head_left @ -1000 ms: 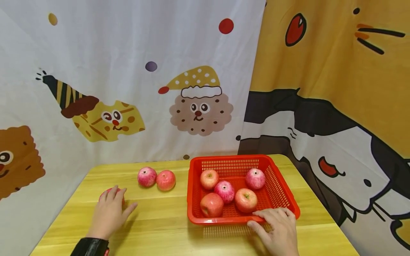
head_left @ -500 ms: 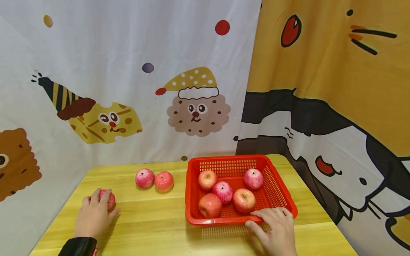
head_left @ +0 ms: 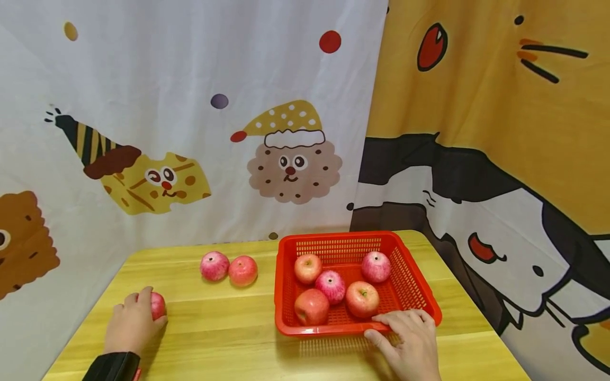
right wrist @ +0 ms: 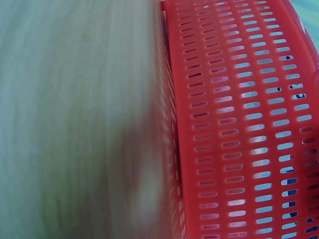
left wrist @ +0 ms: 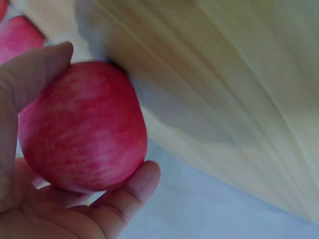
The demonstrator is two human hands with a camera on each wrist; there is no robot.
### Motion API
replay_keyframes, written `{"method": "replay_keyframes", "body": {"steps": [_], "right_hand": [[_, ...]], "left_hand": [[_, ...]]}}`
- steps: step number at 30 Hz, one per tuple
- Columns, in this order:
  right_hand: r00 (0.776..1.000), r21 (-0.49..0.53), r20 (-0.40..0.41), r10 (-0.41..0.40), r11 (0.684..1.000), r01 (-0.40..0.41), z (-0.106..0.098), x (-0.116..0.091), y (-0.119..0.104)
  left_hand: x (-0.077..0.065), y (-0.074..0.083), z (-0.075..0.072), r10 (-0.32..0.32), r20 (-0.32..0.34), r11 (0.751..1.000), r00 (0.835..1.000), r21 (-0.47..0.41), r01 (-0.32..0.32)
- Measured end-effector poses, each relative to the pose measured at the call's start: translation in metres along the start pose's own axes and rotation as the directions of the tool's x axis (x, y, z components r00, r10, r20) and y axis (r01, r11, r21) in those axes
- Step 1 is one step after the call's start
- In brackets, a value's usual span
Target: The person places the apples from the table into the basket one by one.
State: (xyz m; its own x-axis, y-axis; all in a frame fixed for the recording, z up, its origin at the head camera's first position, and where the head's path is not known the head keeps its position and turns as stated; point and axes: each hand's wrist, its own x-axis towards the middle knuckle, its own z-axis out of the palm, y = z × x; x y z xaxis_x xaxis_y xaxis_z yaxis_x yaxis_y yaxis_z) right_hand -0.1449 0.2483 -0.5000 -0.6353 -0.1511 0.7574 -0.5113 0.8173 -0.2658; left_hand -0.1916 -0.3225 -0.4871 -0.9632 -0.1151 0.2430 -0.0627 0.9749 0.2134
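A red apple is gripped by my left hand at the table's left side, thumb and fingers curled round it. My right hand holds the front rim of a red plastic basket near its right corner, fingers over the rim and thumb in front. Several apples lie inside the basket, among them a yellowish-red one and a dark pink one. In the right wrist view only the slotted basket wall and tabletop show; the hand itself is out of that view.
Two more apples, one pink and one lighter red, sit side by side left of the basket. The wooden table backs onto a printed cartoon curtain.
My left hand has moved left and slightly nearer me, its fingers closing round the apple, which has shifted with it. My right hand stays on the basket rim.
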Motion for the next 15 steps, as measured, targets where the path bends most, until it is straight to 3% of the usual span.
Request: {"method": "replay_keyframes", "body": {"steps": [4, 6, 8, 10, 11, 13, 15], "right_hand": [[1.0, -0.002, 0.025, 0.012, 1.0, -0.012, 0.0, 0.0, -0.001], [1.0, -0.003, 0.018, 0.008, 1.0, -0.008, 0.0, 0.001, -0.001], [1.0, -0.002, 0.002, 0.0, 1.0, 0.0, 0.0, 0.001, 0.0], [1.0, -0.001, -0.017, -0.008, 1.0, 0.008, 0.0, 0.001, 0.001], [1.0, -0.001, -0.027, -0.013, 1.0, 0.013, 0.0, 0.001, 0.001], [0.999, 0.004, -0.037, -0.021, 1.0, 0.021, 0.001, 0.0, 0.002], [0.999, 0.009, -0.041, -0.029, 1.0, 0.029, 0.002, 0.0, 0.003]], "left_hand": [[-0.01, 0.022, -0.011, 0.011, 0.021, 0.997, 1.0, -0.08, -0.009], [-0.015, 0.045, -0.018, 0.055, -0.057, 0.987, 0.997, -0.15, -0.063], [-0.017, 0.074, -0.028, 0.11, -0.15, 0.962, 0.983, -0.234, -0.143], [-0.018, 0.105, -0.035, 0.194, -0.252, 0.916, 0.948, -0.299, -0.267], [-0.018, 0.119, -0.037, 0.244, -0.299, 0.885, 0.922, -0.319, -0.338], [-0.02, 0.147, -0.039, 0.318, -0.351, 0.824, 0.881, -0.358, -0.44], [-0.021, 0.172, -0.035, 0.375, -0.369, 0.78, 0.851, -0.371, -0.504]]}}
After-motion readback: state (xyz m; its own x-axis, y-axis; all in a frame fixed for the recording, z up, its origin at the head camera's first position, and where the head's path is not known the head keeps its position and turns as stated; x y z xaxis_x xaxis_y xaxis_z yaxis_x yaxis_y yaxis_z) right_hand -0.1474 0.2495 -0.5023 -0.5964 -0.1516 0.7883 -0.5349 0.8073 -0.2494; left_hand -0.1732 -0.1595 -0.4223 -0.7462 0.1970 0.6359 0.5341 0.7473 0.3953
